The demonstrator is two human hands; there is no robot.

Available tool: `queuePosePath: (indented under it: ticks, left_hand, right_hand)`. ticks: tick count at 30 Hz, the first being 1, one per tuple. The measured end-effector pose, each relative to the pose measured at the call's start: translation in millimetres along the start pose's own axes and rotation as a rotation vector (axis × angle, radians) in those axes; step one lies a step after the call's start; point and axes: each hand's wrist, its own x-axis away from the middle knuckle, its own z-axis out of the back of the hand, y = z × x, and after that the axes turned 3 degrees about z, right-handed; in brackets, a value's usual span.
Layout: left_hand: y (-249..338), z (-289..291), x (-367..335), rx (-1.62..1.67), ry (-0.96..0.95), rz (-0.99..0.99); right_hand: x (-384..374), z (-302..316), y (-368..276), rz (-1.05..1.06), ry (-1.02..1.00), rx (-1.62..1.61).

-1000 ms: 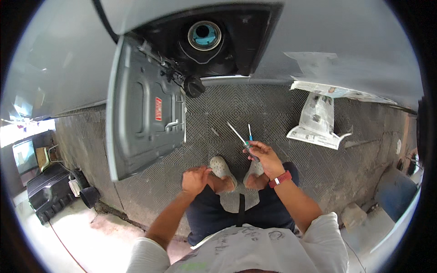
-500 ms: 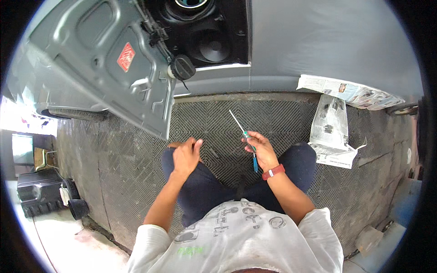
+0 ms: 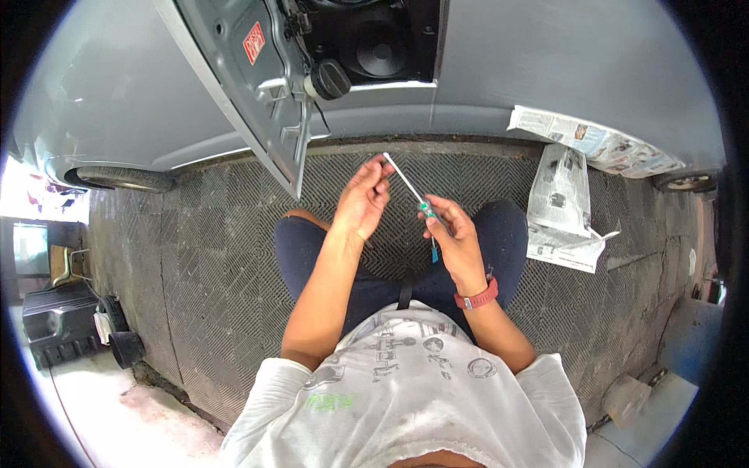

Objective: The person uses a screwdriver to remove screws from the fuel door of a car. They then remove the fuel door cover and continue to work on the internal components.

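Note:
In my right hand (image 3: 451,234) is a screwdriver (image 3: 406,179). Its green-and-clear handle sits between thumb and fingers, a blue piece shows below, and the pale shaft slants up and left. My left hand (image 3: 365,199) is at the tip, its fingers curled in beside the shaft. Whether they touch the tip or pinch something small, I cannot make out. Ahead of both hands is a grey vehicle panel with an open flap (image 3: 234,86). A black round cap (image 3: 329,80) hangs at the flap's edge, next to a dark recess (image 3: 382,47).
Newspaper (image 3: 597,144) is fixed along the panel's lower edge, with more sheets (image 3: 558,203) reaching onto the ribbed black mat (image 3: 211,257). A tyre (image 3: 125,178) shows at the left. A black plastic part (image 3: 58,312) lies farther left, and a blue object (image 3: 690,335) stands at the right.
My left hand has moved up and right to the screwdriver's tip, turning palm upward. My right hand has shifted slightly, still holding the screwdriver. The view has shifted, so the flap appears higher.

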Motion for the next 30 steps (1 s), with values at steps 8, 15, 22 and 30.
queuePosePath:
  ticks: [8, 15, 22, 30]
  left_hand:
    - [10.7, -9.7, -0.4, 0.208, -0.076, 0.007]
    - [8.8, -21.0, -8.1, 0.231, -0.049, 0.027]
    - [10.4, -40.7, -9.4, 0.228, -0.013, 0.011]
    - [5.5, -47.1, -12.1, 0.201, -0.020, -0.003]
  right_hand:
    - [8.0, -10.9, -17.0, 0.094, -0.018, 0.118]
    - [13.4, -11.8, -20.9, 0.080, 0.017, 0.175]
    - [14.6, -11.4, -24.2, 0.072, 0.045, 0.162]
    - [16.8, -11.9, -23.4, 0.089, 0.072, 0.138]
